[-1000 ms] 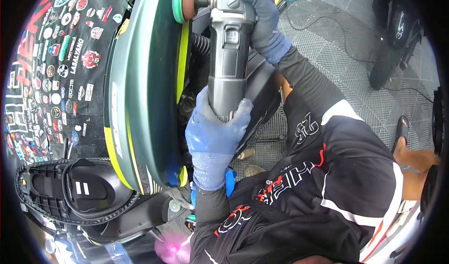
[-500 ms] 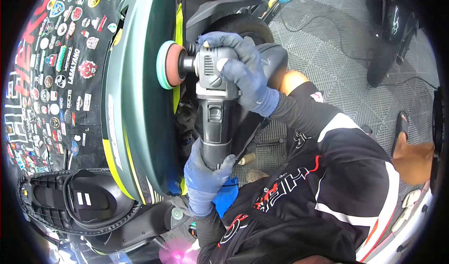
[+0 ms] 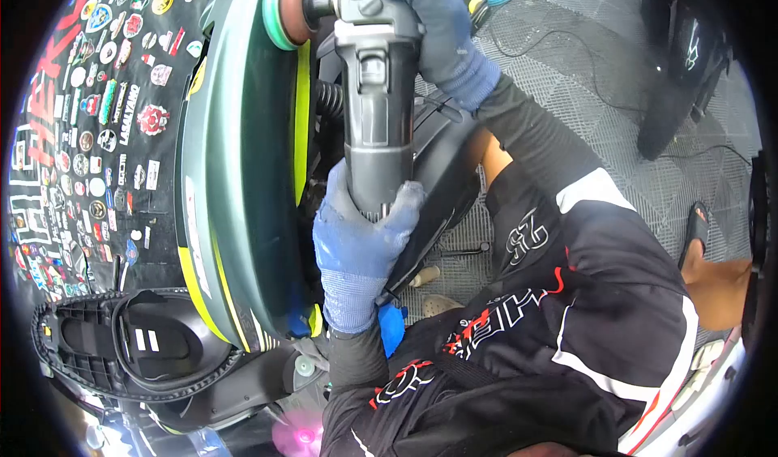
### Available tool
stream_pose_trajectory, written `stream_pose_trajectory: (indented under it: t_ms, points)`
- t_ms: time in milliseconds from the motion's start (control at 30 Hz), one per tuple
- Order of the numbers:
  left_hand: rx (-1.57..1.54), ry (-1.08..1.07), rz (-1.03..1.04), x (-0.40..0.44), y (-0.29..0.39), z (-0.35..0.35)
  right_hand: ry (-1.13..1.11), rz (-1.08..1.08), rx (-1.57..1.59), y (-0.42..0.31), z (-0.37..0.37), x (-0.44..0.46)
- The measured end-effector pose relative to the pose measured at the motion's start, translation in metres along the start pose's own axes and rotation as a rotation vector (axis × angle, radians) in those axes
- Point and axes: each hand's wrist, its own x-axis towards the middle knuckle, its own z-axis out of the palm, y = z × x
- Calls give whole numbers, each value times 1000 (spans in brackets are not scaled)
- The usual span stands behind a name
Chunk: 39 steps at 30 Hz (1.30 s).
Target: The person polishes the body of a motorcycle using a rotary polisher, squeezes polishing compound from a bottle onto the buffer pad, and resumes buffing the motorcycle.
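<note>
Both hands, in blue work gloves, grip a black power polisher (image 3: 374, 92). My left hand (image 3: 361, 238) is wrapped round the rear end of its body. Round the head, near the top of the view, my right hand (image 3: 438, 27) is closed. The round polishing pad (image 3: 289, 11), reddish-brown with a turquoise face, is against or very close to the upper part of a glossy dark green body panel (image 3: 263, 141). A yellow-green strip (image 3: 302, 125) runs down the panel's edge.
A black motorcycle seat (image 3: 146, 339) lies upside down at lower left. Stickers cover the black backdrop (image 3: 105, 133). Cables cross the grey tiled floor (image 3: 559, 76). Another person's sandalled foot (image 3: 697, 234) stands at right. A pink blurred fan (image 3: 296, 437) is at the bottom.
Both hands and the polisher have moved up the view, carrying the pad along the green panel toward its upper end. Both grips stay closed.
</note>
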Motion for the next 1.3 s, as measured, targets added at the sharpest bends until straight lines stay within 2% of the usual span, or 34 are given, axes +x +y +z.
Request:
stream_pose_trajectory:
  t_ms: [267, 400, 467, 500, 533, 633, 667, 800, 867, 967, 1100, 1133, 1167, 1200, 1233, 1267, 1300]
  points:
    - [128, 22, 111, -57, -48, -25, 2, 75, -98, -2, 35, -83]
    - [-2, -140, -30, -78, -71, -43, 30, 132, -152, -3, 51, -120]
    - [46, -116, -14, -95, -79, -46, 98, 234, -76, 0, 63, -146]
    - [106, -95, -2, -104, -83, -47, 87, 234, -30, 1, 68, -155]
    - [37, -116, -11, -112, -101, -43, 52, 229, -38, 3, 68, -163]
    - [14, -77, -8, -122, -100, -42, -60, 212, -41, 11, 60, -170]
    - [55, -92, 62, -119, -100, -41, -44, 223, -55, 8, 60, -166]
    - [37, -102, 14, -97, -78, -34, -57, 182, -86, -6, 53, -133]
    - [87, 4, 131, -81, -75, -23, -40, 124, -67, -4, 46, -107]
    - [22, 35, 175, -46, -56, -14, -8, 112, -58, -15, 36, -64]
    - [-62, -15, 108, -4, -22, -2, -71, -45, -147, -12, 11, -4]
    - [-152, -47, 57, 3, -12, 0, -197, -248, -332, -11, 4, 4]
    - [-169, -31, 56, 12, -7, 5, -124, -46, -230, -19, 7, 18]
    - [-182, 11, 102, 20, -3, 10, -160, -34, -191, -22, 3, 33]
    - [-192, 51, 142, 28, 0, 13, -193, -15, -150, -23, -5, 53]
    - [-210, 41, 170, 36, 8, 10, -251, -209, -333, 21, -71, 74]
    - [-224, 54, 147, 43, 14, 7, -418, 161, 461, 20, -78, 100]
